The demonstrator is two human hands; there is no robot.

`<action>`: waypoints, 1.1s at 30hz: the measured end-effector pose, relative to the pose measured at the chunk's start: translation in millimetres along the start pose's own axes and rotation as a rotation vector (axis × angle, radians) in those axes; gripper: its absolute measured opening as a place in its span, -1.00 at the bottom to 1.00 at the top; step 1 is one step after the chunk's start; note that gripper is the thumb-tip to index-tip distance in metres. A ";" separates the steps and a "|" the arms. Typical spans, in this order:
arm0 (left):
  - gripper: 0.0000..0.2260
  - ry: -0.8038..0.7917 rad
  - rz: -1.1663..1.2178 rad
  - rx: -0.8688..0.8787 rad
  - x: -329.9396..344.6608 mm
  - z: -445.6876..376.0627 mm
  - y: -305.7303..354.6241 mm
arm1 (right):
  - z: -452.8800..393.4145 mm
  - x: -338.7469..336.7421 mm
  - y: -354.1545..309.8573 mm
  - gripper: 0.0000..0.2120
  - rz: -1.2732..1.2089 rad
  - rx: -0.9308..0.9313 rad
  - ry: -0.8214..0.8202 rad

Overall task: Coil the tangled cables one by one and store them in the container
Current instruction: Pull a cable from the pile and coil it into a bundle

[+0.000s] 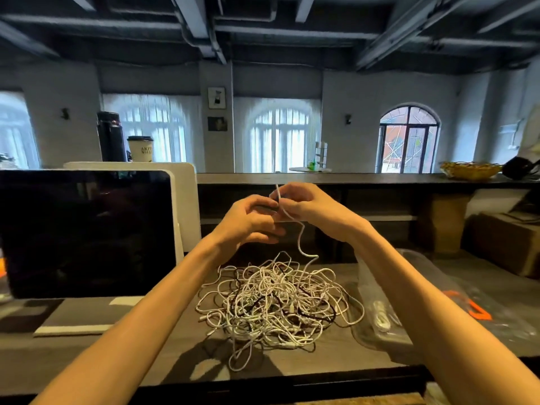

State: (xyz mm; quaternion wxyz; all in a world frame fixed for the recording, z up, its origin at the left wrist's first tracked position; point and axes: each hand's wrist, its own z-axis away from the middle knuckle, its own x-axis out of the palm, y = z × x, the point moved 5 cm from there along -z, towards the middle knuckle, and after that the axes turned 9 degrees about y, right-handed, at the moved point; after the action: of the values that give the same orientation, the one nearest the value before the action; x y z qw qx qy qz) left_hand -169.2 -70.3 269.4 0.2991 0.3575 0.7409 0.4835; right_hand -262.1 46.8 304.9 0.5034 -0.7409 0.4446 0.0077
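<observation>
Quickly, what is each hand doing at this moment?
Left hand: fingers curled, pinching the white cable.
Right hand: pinching the same white cable, its end sticking up.

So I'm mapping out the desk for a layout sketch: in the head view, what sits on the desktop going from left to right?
Dark monitor → tangled cable pile → clear plastic bag, with a white coil inside → orange marking on plastic further right.

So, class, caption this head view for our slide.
Both hands lift one white cable from the tangled pile.
</observation>
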 end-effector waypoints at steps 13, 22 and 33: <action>-0.74 -0.365 -0.516 0.098 -5.3 37.4 22.9 | 4.6 5.8 -28.9 -0.77 0.197 -0.183 -0.113; -0.74 -0.465 1.013 -0.208 6.2 61.3 53.8 | 14.9 34.7 -13.7 -0.67 -0.443 -0.033 0.100; -0.57 0.092 0.444 0.183 -43.1 22.6 64.5 | 22.2 52.6 -18.7 -0.56 0.179 -0.111 -0.060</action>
State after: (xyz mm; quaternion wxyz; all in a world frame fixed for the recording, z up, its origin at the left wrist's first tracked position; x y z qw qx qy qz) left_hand -111.5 -76.4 325.7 0.1176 0.5147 0.6978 0.4840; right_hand -208.2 31.2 283.7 0.4717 -0.7245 0.4927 0.0994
